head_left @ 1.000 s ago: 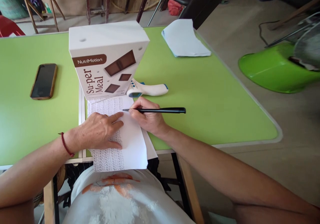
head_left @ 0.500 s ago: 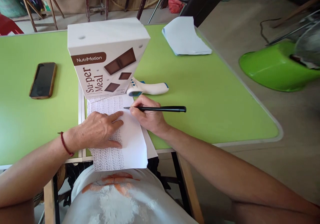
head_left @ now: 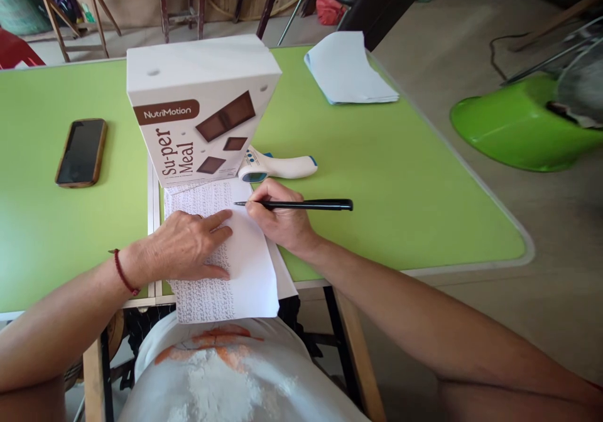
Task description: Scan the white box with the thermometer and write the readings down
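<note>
Your written sheet lies on the near edge of the green surface, its lower end jutting past that edge towards your shirt. Another paper shows only as a strip beneath its right side. The rows of small handwriting are too fine to read, and your left hand covers part of them, laid over the sheet with its fingers spread. Your right hand pinches a black pen; its tip is at the sheet, though you cannot tell whether it touches. The white box stands upright at the sheet's far end, hiding whatever lies behind it; its smallest print is illegible. Just beside it, a white-and-blue handheld device has its head partly concealed by the box. Farther out, a phone with a dark screen lies left, folded papers far right. Beyond the surface, a green plastic object is cut off by the frame.
</note>
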`<control>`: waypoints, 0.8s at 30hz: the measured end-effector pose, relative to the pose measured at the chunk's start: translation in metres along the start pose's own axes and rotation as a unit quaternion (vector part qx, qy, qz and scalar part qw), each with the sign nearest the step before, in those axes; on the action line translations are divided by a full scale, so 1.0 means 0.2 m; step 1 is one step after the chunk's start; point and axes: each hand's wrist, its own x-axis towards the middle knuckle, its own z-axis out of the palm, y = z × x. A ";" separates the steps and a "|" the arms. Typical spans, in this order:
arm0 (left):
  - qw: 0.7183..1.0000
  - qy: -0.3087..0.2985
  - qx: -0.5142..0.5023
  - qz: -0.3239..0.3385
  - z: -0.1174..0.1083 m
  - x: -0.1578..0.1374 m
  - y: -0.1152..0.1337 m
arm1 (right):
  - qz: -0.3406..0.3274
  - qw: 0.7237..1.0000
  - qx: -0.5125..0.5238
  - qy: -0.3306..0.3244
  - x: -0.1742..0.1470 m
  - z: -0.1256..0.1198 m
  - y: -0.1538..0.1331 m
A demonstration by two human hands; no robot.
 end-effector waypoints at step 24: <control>1.000 0.015 0.002 0.014 0.01 -0.01 -0.01 | -0.133 0.982 -0.111 0.068 0.00 -0.06 -0.01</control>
